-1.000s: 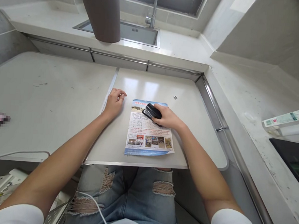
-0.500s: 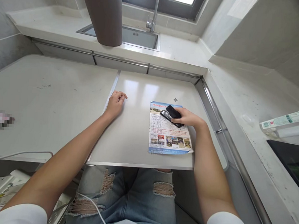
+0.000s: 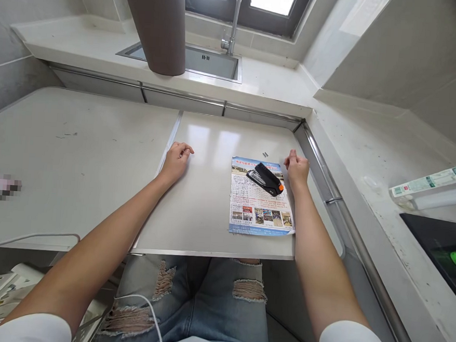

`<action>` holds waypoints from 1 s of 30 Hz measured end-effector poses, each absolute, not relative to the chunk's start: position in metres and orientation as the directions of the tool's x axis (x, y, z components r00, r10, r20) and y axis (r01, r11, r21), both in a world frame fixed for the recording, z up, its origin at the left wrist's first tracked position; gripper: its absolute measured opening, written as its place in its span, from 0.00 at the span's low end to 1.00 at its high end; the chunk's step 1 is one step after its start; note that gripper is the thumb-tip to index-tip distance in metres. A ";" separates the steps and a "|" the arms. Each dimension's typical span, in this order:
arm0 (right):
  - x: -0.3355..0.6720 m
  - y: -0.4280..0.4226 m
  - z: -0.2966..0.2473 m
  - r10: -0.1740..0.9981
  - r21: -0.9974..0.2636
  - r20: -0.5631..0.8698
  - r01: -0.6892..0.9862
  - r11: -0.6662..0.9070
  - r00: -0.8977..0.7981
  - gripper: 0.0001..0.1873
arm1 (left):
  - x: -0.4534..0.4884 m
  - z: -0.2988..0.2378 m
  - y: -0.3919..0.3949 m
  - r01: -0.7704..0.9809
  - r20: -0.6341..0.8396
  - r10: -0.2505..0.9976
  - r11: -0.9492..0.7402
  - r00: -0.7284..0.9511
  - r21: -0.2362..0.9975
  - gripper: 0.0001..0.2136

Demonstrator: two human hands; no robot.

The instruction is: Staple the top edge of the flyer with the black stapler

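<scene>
A black stapler (image 3: 265, 179) with an orange button at one end lies slantwise on a printed flyer (image 3: 261, 228). The flyer rests on the right part of the table, its lower right corner curled up. Just right of the stapler and apart from it, my right hand (image 3: 297, 168) is loosely closed, with nothing visible in it. Further left, my left hand (image 3: 177, 159) rests near the table seam, fingers loosely curled, and no object shows in it. Small strips of staples (image 3: 265, 154) lie above the flyer's top edge.
Beyond the pale table (image 3: 198, 205) runs a metal rail (image 3: 263, 114), then a counter with a sink (image 3: 210, 63) and a brown column (image 3: 155, 30). On the right counter are a long package (image 3: 430, 182) and a black panel (image 3: 441, 243). A white cable (image 3: 32, 234) crosses the left edge.
My right hand has let go of the stapler and moved up and right, its fingers now curled. The stapler stays on the flyer. My left hand has barely moved.
</scene>
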State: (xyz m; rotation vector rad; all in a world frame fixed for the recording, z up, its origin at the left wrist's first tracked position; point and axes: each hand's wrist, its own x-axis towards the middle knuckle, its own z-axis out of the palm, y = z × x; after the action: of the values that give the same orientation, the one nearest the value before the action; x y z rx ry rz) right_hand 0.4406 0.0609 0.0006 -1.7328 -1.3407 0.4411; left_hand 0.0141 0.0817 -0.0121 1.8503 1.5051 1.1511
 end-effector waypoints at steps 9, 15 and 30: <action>0.442 0.073 -0.022 0.808 -0.796 0.264 0.591 -0.126 0.527 0.30 | 0.012 -0.017 0.085 0.513 0.328 0.944 -0.296 0.030 0.806 0.12; 0.443 0.074 -0.022 0.815 -0.746 0.268 0.645 -0.162 0.514 0.28 | 0.013 -0.018 0.085 0.502 0.328 0.944 -0.294 0.023 0.813 0.11; 0.438 0.089 -0.040 0.916 -0.410 0.377 0.861 0.300 -0.139 0.25 | 0.013 -0.016 0.084 0.501 0.321 0.947 -0.282 0.007 0.818 0.11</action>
State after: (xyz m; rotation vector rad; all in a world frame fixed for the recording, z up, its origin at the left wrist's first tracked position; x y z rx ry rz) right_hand 0.4375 0.0888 -0.0399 -1.5756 -2.0117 0.1262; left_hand 0.0126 0.0837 -0.0158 1.8095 1.4841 1.2158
